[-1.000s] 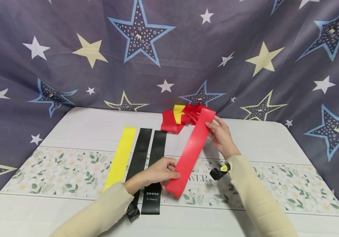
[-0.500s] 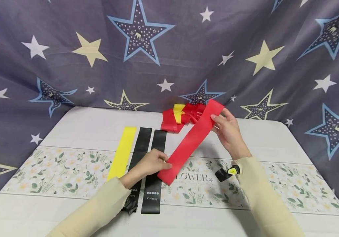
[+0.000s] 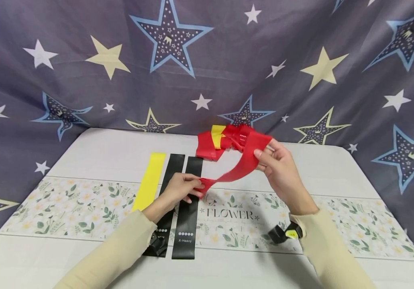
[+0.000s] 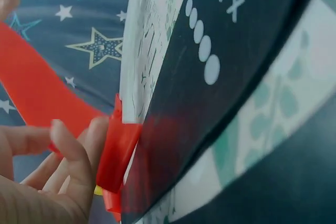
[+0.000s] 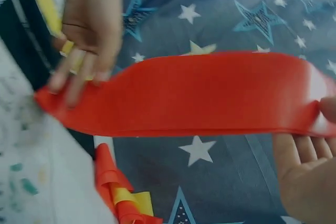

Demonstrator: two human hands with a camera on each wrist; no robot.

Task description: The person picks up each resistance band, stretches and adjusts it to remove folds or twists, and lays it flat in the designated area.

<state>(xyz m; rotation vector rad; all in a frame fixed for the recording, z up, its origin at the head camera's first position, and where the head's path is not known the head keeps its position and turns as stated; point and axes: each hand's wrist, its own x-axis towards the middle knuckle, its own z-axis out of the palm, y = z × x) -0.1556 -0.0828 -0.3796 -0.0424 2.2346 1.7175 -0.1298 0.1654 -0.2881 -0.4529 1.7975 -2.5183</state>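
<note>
A red flat resistance band point(image 3: 241, 170) hangs between my two hands, sagging and twisted near its left end. My left hand point(image 3: 179, 190) pinches that left end, over the black bands. Higher up, my right hand point(image 3: 280, 168) holds the other end, thumb in front and fingers behind, as the right wrist view shows too. Under and beside my left hand lie two black bands, the right-hand black band point(image 3: 185, 220) printed "X-Heavy" and the left-hand black band point(image 3: 174, 162) partly covered by my hand and sleeve. Left of them lies a yellow band point(image 3: 150, 180).
At the table's back, near the star-patterned curtain point(image 3: 120, 100), sits a crumpled pile of red bands point(image 3: 207, 146) with a yellow band point(image 3: 217, 136) among them. A floral strip with "FLOWER" lettering crosses the white table point(image 3: 113, 150).
The red band was taut and flat, tilted up to the right; now it sags and twists. My left hand has moved up and slightly left, my right hand right and slightly down.
</note>
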